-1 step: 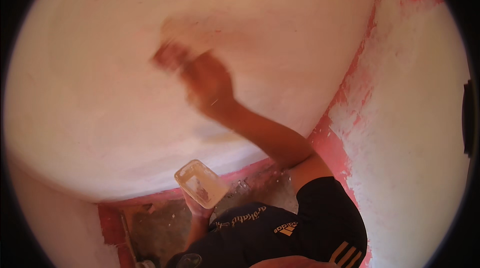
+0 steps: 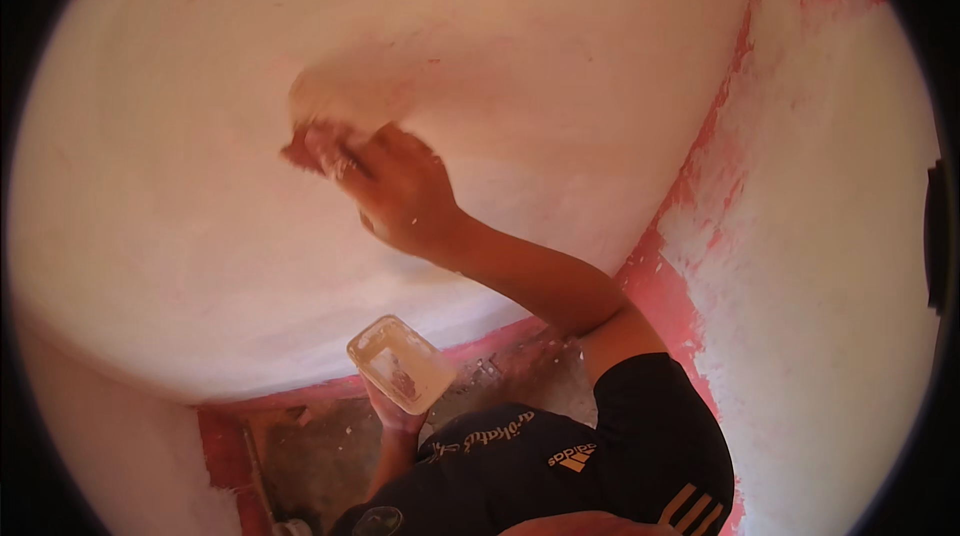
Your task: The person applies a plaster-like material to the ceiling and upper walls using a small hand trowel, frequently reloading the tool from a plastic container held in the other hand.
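My right hand is raised to the large pale wall, fingers closed round a putty knife. Its blade looks reddish and smeared, and motion blurs its outline. Whitish specks dot the fingers. The blade lies against or very near the wall; a shadow falls just above it. Lower down, my left hand grips a rectangular, light-coloured plastic tub from below. The tub is tilted, its open side facing up, with a pale smeared residue inside. Most of the left fingers are hidden behind it.
To the right, a second wall meets the first at a corner, patchy white over red. A red band runs along the wall's foot. Below lies a dark, speckled floor. A dark object shows at the right rim.
My right hand and the putty knife have moved a little down and left across the wall. The tub in my left hand has barely shifted.
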`<action>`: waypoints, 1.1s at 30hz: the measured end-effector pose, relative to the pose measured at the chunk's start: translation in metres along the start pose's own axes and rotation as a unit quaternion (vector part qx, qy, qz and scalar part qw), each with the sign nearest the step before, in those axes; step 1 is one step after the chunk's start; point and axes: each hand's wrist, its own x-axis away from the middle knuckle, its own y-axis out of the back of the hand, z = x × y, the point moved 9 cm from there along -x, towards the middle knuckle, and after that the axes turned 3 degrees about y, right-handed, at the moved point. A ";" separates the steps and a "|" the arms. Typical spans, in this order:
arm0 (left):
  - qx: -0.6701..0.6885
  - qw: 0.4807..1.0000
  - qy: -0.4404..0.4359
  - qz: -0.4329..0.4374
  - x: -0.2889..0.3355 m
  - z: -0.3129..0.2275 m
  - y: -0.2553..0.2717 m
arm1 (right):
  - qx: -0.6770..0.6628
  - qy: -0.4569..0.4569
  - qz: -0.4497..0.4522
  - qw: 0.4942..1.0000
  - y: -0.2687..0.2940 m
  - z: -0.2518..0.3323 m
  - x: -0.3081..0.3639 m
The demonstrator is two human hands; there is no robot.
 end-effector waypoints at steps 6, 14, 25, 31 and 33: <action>-0.004 0.999 -0.034 -0.001 -0.014 0.001 0.006 | 0.149 -0.276 -0.261 0.913 0.214 -0.203 0.028; 0.023 0.999 0.013 0.019 -0.013 0.001 0.003 | 0.148 0.040 -0.013 0.988 -0.016 -0.027 0.002; 0.016 0.999 -0.025 -0.038 -0.018 0.003 0.002 | 0.314 -0.359 -0.188 0.858 0.209 -0.250 0.027; -0.018 1.000 -0.006 0.018 -0.007 0.000 0.002 | 0.031 0.003 0.049 0.998 -0.011 -0.026 0.072; -0.012 1.000 0.003 0.008 -0.003 -0.001 0.007 | -0.062 -0.088 0.036 0.994 0.013 -0.058 0.103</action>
